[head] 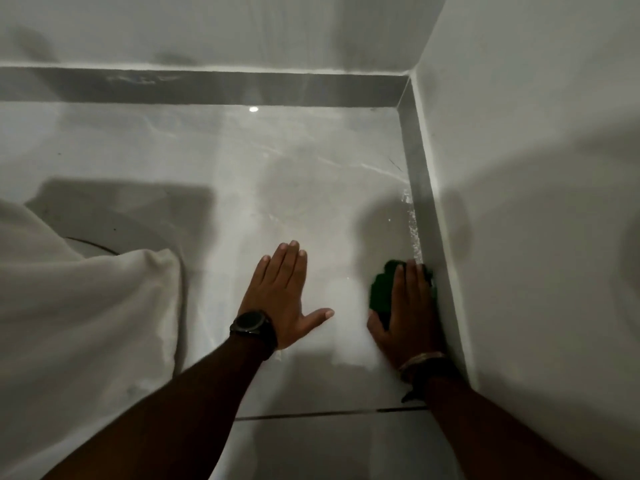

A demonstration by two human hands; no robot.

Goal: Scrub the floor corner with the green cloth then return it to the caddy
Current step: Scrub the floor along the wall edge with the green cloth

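Note:
The green cloth (pixel 381 292) lies on the glossy grey floor tile, right against the skirting of the right-hand wall. My right hand (pixel 407 310) presses flat on top of it, fingers pointing away from me, covering most of it. My left hand (pixel 282 296) rests flat on the tile to the left, fingers spread and holding nothing; a dark watch sits on its wrist. The floor corner (pixel 403 107) lies farther ahead, where the two walls meet. No caddy is in view.
White fabric (pixel 79 323) drapes over the floor at the left, with a white rounded fixture (pixel 104 237) showing behind it. Wet streaks (pixel 414 230) run along the grey skirting (pixel 420 188) ahead of the cloth. A grout line (pixel 311 414) crosses the floor near me.

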